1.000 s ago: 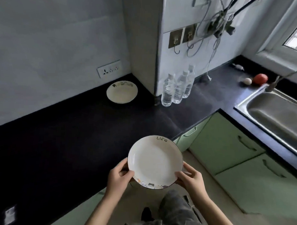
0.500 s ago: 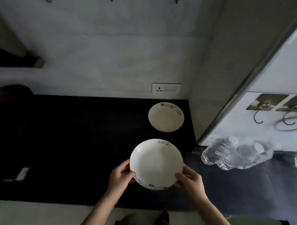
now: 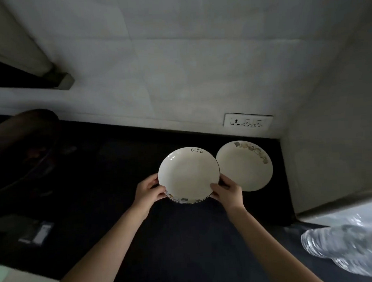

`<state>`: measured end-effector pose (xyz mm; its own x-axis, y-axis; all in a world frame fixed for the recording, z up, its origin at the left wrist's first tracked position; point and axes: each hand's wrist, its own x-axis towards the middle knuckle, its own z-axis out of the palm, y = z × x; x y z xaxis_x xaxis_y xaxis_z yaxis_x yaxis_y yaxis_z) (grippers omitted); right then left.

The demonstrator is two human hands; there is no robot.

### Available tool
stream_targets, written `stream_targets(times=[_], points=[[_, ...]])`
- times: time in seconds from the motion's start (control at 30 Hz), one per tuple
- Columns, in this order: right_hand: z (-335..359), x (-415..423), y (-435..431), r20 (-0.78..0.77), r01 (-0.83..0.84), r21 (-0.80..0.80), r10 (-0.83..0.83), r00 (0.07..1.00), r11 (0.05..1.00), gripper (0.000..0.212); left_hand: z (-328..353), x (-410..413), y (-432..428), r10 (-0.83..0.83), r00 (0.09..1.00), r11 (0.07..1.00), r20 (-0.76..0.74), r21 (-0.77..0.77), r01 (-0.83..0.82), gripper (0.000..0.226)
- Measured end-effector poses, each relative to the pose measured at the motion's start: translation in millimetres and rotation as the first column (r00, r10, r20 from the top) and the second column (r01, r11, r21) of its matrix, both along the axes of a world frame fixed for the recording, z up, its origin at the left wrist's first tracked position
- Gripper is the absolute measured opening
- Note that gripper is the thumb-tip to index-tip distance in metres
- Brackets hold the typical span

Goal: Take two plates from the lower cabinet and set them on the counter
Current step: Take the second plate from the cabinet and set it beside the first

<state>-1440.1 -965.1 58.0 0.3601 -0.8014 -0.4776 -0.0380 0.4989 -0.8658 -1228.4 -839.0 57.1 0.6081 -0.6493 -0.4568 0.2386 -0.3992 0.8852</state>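
Both hands clamp "life" plate (image 3: 188, 174) at opposite rims: left hand (image 3: 149, 191), right hand (image 3: 228, 192). Glazed ceramic, likely rigid, slippery, chippable; keep the rim grip.

A cream plate (image 3: 188, 174) lettered "life" in black, its near rim banded with grey-and-tan patches, sits over a black counter (image 3: 184, 235); a second cream plate (image 3: 245, 168) carries matching patches. White wall socket (image 3: 248, 123).
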Motion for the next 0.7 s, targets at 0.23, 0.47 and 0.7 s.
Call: stream_targets(times=[0.23, 0.47, 0.7], points=[[-43.1, 57.9, -10.1, -0.076, 0.1, -0.009, -0.1, 0.992, 0.995, 0.049, -39.7, 60.4, -34.9, -0.039, 0.998, 0.999, -0.047, 0.018, 0.04, 0.061], [-49.5, 79.0, -23.1, -0.18, 0.09, -0.111, -0.109, 0.978, 0.99, 0.045, -51.2, 84.3, -52.7, -0.084, 0.994, 0.996, -0.076, 0.015, 0.085, 0.065], [-54.2, 81.8, -35.3, -0.276, 0.035, -0.171, -0.082, 0.958, 0.985, 0.041, -55.0, 87.4, -61.9, -0.091, 0.99, 0.996, -0.106, -0.022, 0.09, 0.065]])
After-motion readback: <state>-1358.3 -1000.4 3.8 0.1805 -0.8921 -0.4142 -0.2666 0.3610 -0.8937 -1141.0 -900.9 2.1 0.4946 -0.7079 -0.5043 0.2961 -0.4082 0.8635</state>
